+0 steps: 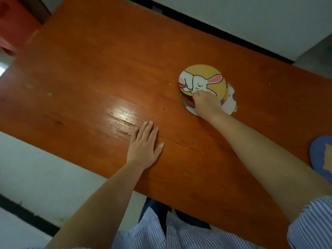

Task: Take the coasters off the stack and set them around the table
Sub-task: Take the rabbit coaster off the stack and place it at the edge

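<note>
A loose stack of round coasters (230, 102) lies on the orange wooden table (107, 69), right of centre. The top one is a yellow coaster with a white rabbit (203, 78), slid off toward the far left of the stack. My right hand (206, 103) pinches the near edge of this yellow coaster with its fingertips. My left hand (143, 146) rests flat on the table near its front edge, fingers together, holding nothing. A blue coaster (321, 157) with a tan figure lies alone at the right edge of view.
The table's front edge runs diagonally from the left to the bottom right, with white floor beyond it. A red object (10, 24) stands past the table's far left corner. A white wall with a dark baseboard (233, 33) runs behind the table.
</note>
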`<state>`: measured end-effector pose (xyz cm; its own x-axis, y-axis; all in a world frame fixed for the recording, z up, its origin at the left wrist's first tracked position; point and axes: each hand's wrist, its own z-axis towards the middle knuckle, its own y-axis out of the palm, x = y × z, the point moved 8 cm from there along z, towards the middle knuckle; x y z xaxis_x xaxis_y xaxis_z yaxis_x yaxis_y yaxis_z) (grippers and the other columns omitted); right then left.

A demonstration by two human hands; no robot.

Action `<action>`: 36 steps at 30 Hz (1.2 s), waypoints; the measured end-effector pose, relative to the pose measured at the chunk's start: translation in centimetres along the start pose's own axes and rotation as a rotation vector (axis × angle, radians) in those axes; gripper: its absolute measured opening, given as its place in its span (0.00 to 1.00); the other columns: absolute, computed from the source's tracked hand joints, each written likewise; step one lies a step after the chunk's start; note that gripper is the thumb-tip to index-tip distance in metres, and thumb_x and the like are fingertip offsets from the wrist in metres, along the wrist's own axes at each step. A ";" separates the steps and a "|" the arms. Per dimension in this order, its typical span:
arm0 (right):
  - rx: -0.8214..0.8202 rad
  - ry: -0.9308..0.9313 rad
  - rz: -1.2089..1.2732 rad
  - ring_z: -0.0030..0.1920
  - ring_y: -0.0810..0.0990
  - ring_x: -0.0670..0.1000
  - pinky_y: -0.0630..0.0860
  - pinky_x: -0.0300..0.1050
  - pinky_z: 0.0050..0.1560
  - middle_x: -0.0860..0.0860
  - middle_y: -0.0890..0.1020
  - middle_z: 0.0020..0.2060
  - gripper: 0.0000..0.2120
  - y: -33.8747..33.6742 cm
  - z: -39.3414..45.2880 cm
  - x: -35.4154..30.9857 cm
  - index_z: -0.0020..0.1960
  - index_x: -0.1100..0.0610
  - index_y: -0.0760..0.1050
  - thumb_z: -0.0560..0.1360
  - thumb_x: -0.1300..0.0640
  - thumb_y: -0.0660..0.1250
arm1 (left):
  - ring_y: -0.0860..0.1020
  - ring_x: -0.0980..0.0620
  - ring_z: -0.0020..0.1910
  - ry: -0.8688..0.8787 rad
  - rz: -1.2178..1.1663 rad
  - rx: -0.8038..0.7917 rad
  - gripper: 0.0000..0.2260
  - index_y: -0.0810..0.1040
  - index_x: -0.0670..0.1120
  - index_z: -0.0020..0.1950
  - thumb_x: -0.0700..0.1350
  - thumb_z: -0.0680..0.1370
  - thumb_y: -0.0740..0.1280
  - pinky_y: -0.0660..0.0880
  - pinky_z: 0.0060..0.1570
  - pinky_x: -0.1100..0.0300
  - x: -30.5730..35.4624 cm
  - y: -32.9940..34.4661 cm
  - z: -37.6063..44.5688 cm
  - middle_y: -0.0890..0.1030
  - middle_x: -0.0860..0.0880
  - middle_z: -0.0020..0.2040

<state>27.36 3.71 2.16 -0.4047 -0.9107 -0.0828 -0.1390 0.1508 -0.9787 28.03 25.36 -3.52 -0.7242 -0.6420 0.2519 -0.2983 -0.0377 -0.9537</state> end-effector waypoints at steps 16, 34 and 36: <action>0.197 0.290 0.386 0.53 0.77 0.69 0.73 0.70 0.55 0.65 0.81 0.47 0.08 4.0 -26.5 9.5 0.44 0.66 0.81 0.68 0.75 0.69 | 0.75 0.47 0.56 -0.129 -0.549 -0.037 0.32 0.51 0.45 0.74 0.51 0.76 0.63 0.72 0.54 0.52 12.0 -0.7 -1.4 0.67 0.42 0.68; 0.106 0.595 0.607 0.47 0.79 0.53 0.70 0.51 0.56 0.53 0.83 0.44 0.05 6.9 -34.2 13.3 0.48 0.58 0.79 0.74 0.61 0.65 | 0.73 0.49 0.40 -0.416 -0.479 -0.170 0.06 0.78 0.42 0.50 0.39 0.73 0.66 0.69 0.38 0.58 18.8 2.9 -4.9 0.76 0.48 0.41; 0.049 0.627 0.582 0.48 0.79 0.52 0.67 0.50 0.57 0.51 0.82 0.45 0.05 7.1 -34.0 13.7 0.49 0.56 0.78 0.75 0.60 0.64 | 0.72 0.50 0.40 -0.384 -0.455 -0.156 0.06 0.78 0.41 0.49 0.39 0.74 0.65 0.68 0.39 0.58 19.2 2.6 -5.1 0.75 0.48 0.41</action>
<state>-9.87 5.38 0.42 -0.8266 -0.3103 -0.4695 0.2790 0.4985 -0.8207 10.16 16.83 -0.33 -0.2360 -0.8186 0.5236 -0.6333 -0.2791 -0.7218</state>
